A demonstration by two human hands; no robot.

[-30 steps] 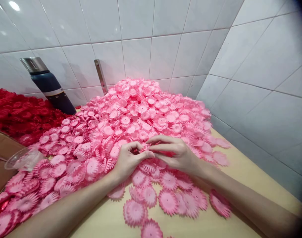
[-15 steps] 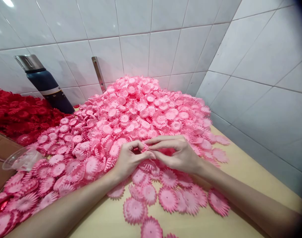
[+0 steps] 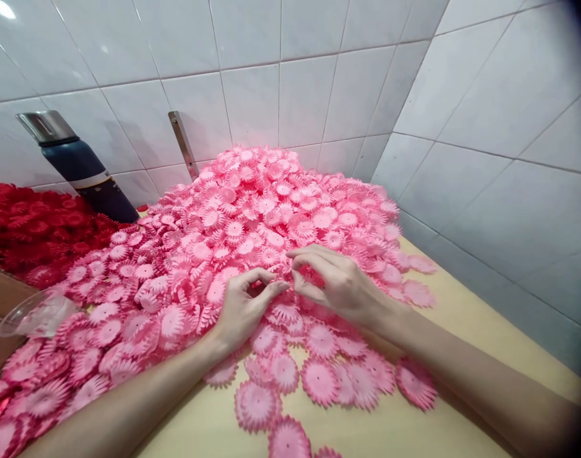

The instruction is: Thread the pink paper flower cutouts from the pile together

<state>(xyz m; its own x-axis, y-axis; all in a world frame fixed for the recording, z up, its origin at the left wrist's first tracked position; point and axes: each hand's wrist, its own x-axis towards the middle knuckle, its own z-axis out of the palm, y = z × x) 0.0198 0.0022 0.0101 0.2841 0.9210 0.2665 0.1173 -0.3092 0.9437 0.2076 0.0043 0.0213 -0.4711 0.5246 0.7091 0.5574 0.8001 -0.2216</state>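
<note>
Pink paper flower (image 3: 287, 280) pinched between fingertips of left hand (image 3: 245, 308) and right hand (image 3: 341, 286), atop pink pile (image 3: 252, 210).

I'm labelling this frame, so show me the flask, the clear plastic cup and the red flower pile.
flask (image 3: 83, 172): head view, dark blue body.
clear plastic cup (image 3: 35, 315): head view, its side wall.
red flower pile (image 3: 37, 232): head view, middle of the heap.

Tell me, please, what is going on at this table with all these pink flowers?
A person is working at the near edge of a big heap of pink paper flowers on a pale table. The left hand and right hand meet fingertip to fingertip over the heap, pinching at a small pink piece between them; how they grip it is hard to tell. A pile of red flowers and a dark flask sit to the left.
</note>
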